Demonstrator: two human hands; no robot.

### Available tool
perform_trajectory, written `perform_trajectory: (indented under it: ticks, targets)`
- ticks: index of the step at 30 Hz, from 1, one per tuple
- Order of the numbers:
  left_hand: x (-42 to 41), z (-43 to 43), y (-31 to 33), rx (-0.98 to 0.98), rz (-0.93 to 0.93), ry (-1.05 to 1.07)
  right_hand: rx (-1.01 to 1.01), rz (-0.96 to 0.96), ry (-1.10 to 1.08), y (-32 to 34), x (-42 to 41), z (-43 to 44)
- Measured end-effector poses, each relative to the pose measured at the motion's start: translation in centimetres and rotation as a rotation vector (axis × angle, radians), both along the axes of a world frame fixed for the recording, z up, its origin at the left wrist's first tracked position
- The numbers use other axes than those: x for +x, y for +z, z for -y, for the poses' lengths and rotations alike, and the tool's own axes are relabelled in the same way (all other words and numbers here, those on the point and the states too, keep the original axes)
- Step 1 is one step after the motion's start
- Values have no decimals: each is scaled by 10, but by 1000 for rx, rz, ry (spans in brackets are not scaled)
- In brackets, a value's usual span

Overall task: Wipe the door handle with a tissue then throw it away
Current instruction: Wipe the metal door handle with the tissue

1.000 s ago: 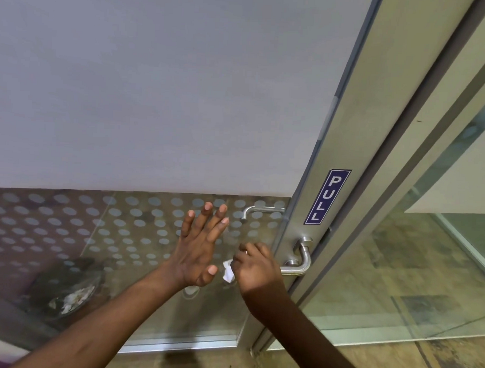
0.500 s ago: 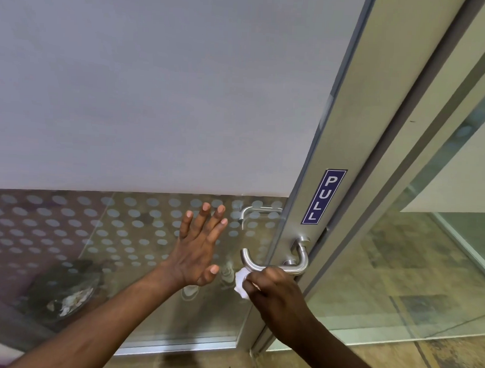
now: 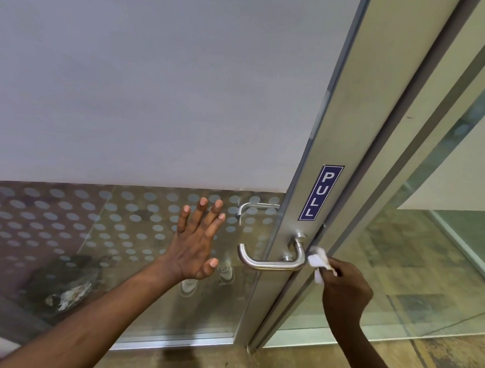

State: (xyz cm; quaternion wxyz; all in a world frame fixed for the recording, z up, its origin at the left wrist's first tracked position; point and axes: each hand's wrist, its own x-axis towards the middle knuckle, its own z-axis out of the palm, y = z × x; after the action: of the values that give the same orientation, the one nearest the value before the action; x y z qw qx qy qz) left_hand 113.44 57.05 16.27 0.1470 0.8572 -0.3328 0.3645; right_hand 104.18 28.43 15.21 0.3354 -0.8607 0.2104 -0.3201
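A silver lever door handle (image 3: 271, 261) juts from the metal frame of a glass door (image 3: 316, 187). A crumpled white tissue (image 3: 319, 261) touches the handle's right bend, pinched in my right hand (image 3: 345, 288), which sits just right of the handle. My left hand (image 3: 197, 243) lies flat against the dotted glass left of the handle, fingers spread and holding nothing. A second handle (image 3: 255, 208) shows through the glass on the door's far side.
A blue PULL sticker (image 3: 321, 193) is on the frame above the handle. A dark bin holding white scraps (image 3: 64, 284) shows through the glass at lower left. Another glass panel (image 3: 427, 261) stands to the right. Brownish floor (image 3: 311, 365) runs along the bottom.
My right hand slid the tissue from the handle's left end, along its underside, to its right bend near the frame. The left hand stayed flat on the glass.
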Motion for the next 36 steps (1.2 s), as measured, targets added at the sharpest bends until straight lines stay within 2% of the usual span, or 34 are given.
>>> perform_trajectory:
  ticks: [1, 3, 5, 7, 12, 17, 21, 27, 31, 36]
  targets:
    - [0, 1, 1, -2, 3, 3, 263, 23, -38, 0, 3, -2]
    - [-1, 1, 2, -8, 6, 8, 828, 85, 73, 2, 12, -15]
    - [-1, 2, 3, -11, 14, 5, 1225, 88, 142, 9, 19, -25]
    - [-2, 2, 3, -6, 21, 6, 1420, 64, 128, 14, 27, -29]
    - [-1, 2, 2, 3, 24, 12, 1742, 121, 192, 9, 27, -38]
    - [-1, 3, 2, 3, 26, 10, 1858, 132, 279, -4, 12, -63]
    - [-2, 3, 4, 4, 42, 13, 1872, 153, 329, -5, 9, -84]
    - [-3, 3, 3, 14, 37, 22, 1890, -1, 416, -4, 12, -128]
    - [-3, 2, 4, 20, 32, 29, 1814, 78, 331, -6, 22, -147]
    - [-3, 4, 5, 3, 39, 30, 1894, 189, 393, 0, 32, -152]
